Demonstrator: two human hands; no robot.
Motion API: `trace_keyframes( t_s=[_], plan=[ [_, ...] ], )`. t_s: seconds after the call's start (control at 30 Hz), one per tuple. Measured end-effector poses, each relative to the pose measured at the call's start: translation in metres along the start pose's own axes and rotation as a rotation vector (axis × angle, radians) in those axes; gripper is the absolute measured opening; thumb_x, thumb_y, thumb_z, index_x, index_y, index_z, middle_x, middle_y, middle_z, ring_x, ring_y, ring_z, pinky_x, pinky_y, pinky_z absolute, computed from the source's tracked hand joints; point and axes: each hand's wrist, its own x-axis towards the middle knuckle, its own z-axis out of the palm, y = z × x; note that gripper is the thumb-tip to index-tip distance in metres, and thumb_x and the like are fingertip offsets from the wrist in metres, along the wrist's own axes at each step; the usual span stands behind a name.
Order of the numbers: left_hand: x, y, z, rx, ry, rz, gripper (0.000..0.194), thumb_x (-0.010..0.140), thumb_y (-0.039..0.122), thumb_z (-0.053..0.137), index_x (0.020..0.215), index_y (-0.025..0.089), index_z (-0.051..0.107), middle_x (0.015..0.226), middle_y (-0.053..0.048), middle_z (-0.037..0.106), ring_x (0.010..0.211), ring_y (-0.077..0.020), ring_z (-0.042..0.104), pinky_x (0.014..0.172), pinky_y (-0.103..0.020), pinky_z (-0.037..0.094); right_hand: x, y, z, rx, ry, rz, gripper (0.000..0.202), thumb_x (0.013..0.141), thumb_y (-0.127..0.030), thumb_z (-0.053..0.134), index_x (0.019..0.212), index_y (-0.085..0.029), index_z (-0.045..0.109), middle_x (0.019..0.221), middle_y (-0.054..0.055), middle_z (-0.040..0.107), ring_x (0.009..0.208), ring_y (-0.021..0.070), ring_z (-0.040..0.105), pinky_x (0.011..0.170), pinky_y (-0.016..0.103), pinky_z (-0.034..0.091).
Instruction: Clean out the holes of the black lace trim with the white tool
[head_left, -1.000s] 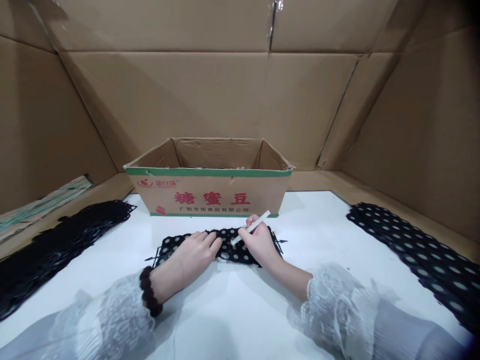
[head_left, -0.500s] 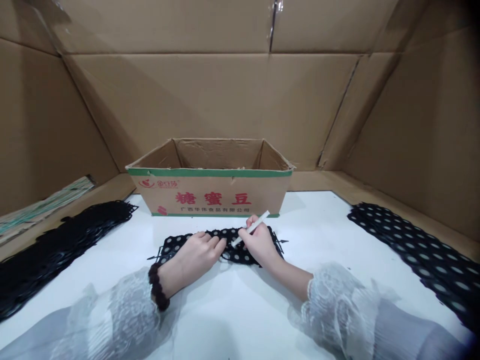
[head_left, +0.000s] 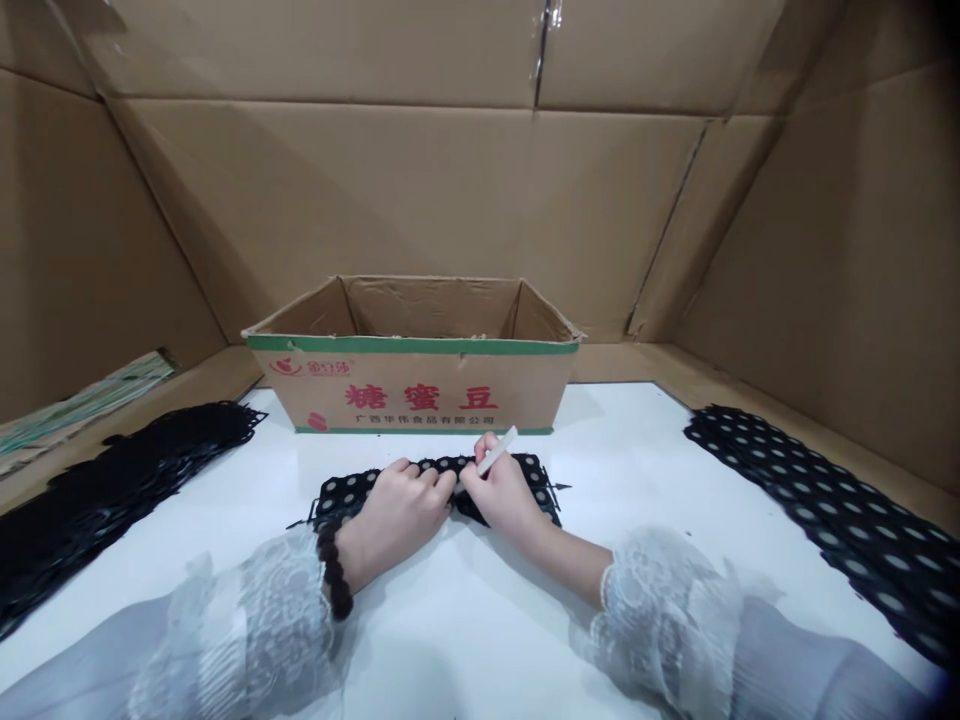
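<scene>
A black strip with rows of pale round spots [head_left: 536,478] lies across the white table, in front of the cardboard box. My left hand [head_left: 405,508] rests over its middle left part, fingers bent together at the strip; what they pinch, if anything, is hidden. Close beside it, my right hand [head_left: 501,495] holds a thin white stick-like tool [head_left: 498,450], which slants up to the right. The tool's lower end is hidden by the fingers. Both hands touch the strip, and their fingertips are almost together.
An open cardboard box [head_left: 412,385] with red lettering stands behind the strip. A heap of black pieces [head_left: 127,490] lies on the left, and spotted black strips [head_left: 817,510] are stacked on the right. Cardboard walls [head_left: 450,200] surround the white table [head_left: 450,640].
My right hand has shifted slightly left, closer to my left hand, and the white tool's lower end has gone out of sight. The whole view has moved a little.
</scene>
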Motion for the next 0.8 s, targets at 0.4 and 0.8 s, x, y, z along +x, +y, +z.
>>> trace_keyframes(
  t_s=[0.4, 0.8],
  plan=[
    [-0.004, -0.03, -0.035, -0.423, -0.27, -0.192, 0.036, 0.081, 0.047, 0.048, 0.105, 0.02, 0.053, 0.096, -0.006, 0.063, 0.086, -0.0213, 0.06, 0.068, -0.028, 0.045, 0.005, -0.005, -0.018, 0.134, 0.105, -0.07, 0.014, 0.078, -0.031, 0.046, 0.073, -0.022, 0.036, 0.059, -0.006, 0.041, 0.055, 0.0118, 0.041, 0.056, 0.023, 0.032],
    [-0.011, -0.067, -0.009, -0.307, -0.433, -0.272, 0.035, 0.087, 0.042, 0.038, 0.086, 0.012, 0.057, 0.084, -0.012, 0.061, 0.079, -0.0242, 0.058, 0.069, -0.033, 0.043, 0.013, 0.003, -0.017, -0.034, -0.092, -0.053, 0.022, 0.075, -0.031, 0.049, 0.057, -0.02, 0.042, 0.067, 0.001, 0.057, 0.078, 0.0189, 0.053, 0.075, 0.032, 0.037]
  ],
)
